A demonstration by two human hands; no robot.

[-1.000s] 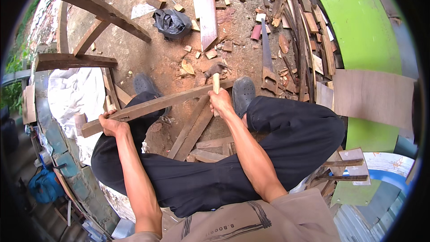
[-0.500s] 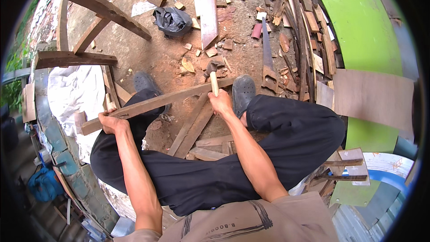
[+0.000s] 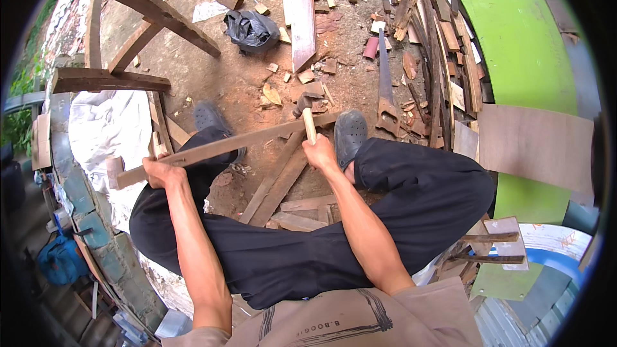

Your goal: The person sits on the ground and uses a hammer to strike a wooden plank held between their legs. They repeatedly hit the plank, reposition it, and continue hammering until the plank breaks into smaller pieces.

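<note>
My right hand (image 3: 319,153) is closed around the pale wooden handle of a hammer (image 3: 308,115). The hammer's dark head is over the far right part of a long wooden bar (image 3: 244,141). This bar slants from my left knee up toward my right shoe. My left hand (image 3: 160,172) is wrapped round the bar near its left end, the fingers partly hidden. Crossed wooden pieces (image 3: 277,183) lie below the bar between my legs, and they meet it near its right end.
A handsaw (image 3: 387,103) lies right of my right shoe, beside stacked wood strips (image 3: 443,45). A black plastic bag (image 3: 250,31) and a wide plank (image 3: 301,13) are ahead. At the left stands a wooden frame (image 3: 141,9) by a white cloth (image 3: 109,128). Scattered offcuts cover the ground.
The hammer has shifted very slightly, its head tilting a little. The bar and my left hand are nearly where they were; the whole view has moved a touch.
</note>
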